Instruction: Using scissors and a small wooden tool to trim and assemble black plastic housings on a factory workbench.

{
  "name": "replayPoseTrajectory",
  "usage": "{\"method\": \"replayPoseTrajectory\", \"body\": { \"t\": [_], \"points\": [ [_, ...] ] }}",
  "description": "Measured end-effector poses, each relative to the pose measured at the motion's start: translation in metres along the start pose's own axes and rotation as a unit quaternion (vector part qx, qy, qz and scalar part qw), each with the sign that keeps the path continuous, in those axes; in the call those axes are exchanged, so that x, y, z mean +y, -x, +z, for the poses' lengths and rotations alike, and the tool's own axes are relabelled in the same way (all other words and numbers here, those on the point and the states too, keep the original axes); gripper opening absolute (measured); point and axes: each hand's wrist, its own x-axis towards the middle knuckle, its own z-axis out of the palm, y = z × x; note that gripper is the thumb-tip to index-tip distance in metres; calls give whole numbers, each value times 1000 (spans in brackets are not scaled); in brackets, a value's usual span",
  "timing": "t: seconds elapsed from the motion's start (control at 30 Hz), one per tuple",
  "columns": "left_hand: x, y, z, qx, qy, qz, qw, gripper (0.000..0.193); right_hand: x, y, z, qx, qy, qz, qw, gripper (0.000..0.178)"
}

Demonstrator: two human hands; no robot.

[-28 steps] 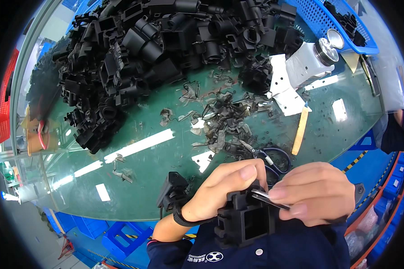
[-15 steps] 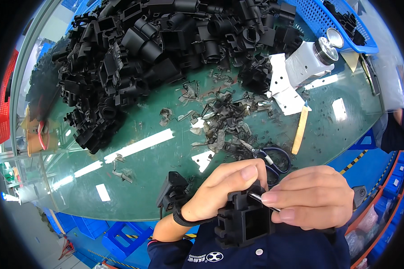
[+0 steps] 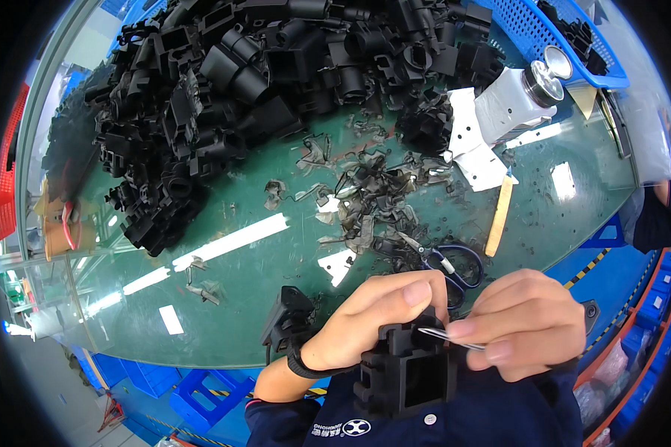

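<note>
My left hand [image 3: 384, 309] grips a black plastic housing [image 3: 395, 376] from above, close to my chest. The housing has a square opening facing up toward me. Pinched between the thumb and fingers of my right hand [image 3: 529, 320] are slim silver tweezers [image 3: 458, 340]. Their tip points left and reaches the upper edge of the housing, just right of my left thumb. Whether the tip touches the plastic is hard to tell. Dark-handled scissors [image 3: 455, 267] lie on the table beyond my hands. Another black part [image 3: 287, 316] sits by my left wrist.
A large pile of black plastic parts [image 3: 253, 74] covers the far side of the green table [image 3: 231, 298]. Dark plastic scraps [image 3: 373, 197] lie mid-table. At right are a white pump bottle [image 3: 507, 104], white paper [image 3: 466, 153], a yellow stick [image 3: 499, 216] and a blue basket [image 3: 529, 30].
My right hand and the tweezers have shifted slightly right, and the tweezers lie flatter with more of them showing. My left hand and the housing stay nearly in place.
</note>
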Motion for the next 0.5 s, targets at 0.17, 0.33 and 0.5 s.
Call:
{"method": "replayPoseTrajectory", "body": {
  "t": [0.17,0.33,0.5],
  "points": [
    [-2,-1,0,6,-1,8,1000,42,0,-1,-2,33,-11,-11,999,17],
    [-3,0,-3,10,-23,3,1000,42,-3,-8,0,-28,34,-18,999,23],
    [-3,-1,-3,0,-22,1,1000,41,-5,-9,-1,-46,52,-12,997,27]
  ]
}}
